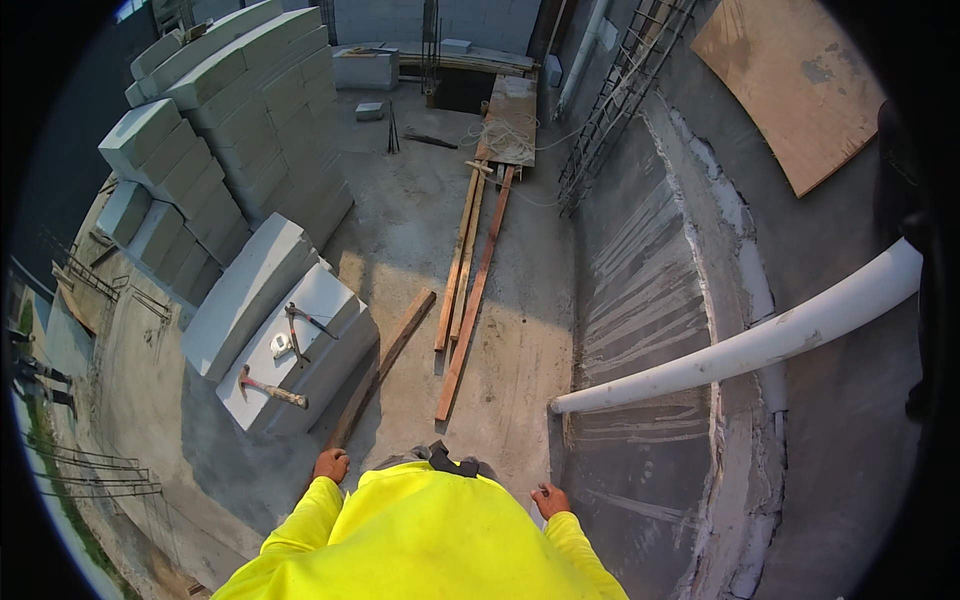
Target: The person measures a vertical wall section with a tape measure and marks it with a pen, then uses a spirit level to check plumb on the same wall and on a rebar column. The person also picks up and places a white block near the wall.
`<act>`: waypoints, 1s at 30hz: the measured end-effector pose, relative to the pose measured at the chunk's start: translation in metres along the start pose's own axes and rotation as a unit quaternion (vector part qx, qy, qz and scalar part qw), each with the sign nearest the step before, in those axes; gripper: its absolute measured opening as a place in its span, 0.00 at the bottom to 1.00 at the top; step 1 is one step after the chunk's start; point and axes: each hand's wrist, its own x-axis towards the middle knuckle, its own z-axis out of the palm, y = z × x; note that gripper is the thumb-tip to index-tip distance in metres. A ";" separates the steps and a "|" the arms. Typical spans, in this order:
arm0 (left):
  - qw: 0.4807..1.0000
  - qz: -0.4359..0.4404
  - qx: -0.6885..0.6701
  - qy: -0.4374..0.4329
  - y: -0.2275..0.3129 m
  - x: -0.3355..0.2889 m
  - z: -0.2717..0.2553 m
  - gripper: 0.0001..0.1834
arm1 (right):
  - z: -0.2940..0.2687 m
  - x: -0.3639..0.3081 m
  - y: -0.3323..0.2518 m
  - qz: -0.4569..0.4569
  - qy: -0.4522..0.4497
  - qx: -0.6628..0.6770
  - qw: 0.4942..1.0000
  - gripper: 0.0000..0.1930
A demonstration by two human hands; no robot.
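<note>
At the lower left, my left hand (332, 465) is closed round the near end of a long wooden beam (385, 365). That beam slants away from me along the side of a white block (335, 345). My right hand (549, 501) hangs beside the grey wall at the right, its fingers loosely bent and nothing visible in them. On top of the block lie a claw hammer (272, 386) with a worn handle, a small white tape measure (281, 345) and a pair of pincers (310, 319). A second hammer-like tool (293, 330) touches or lies by the pincers.
Tall stacks of white blocks (265, 120) stand at the left. Ahead lie several long timbers (480, 285) and a board (512, 115) with tangled cord. A white pipe (740, 345) juts across the right wall, and a rebar cage (620, 100) leans there. Behind is a dark floor opening (463, 92).
</note>
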 end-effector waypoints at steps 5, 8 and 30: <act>1.000 -0.006 0.024 0.008 0.029 -0.050 0.027 0.20 | -0.047 0.047 -0.009 -0.055 0.000 0.028 0.998 0.29; 1.000 -0.025 -0.010 0.007 0.034 -0.055 0.036 0.20 | -0.054 0.067 -0.008 -0.081 -0.012 0.030 0.996 0.29; 0.996 -0.078 -0.010 0.049 -0.043 -0.077 0.071 0.21 | -0.040 0.057 0.023 -0.073 -0.101 -0.065 0.990 0.29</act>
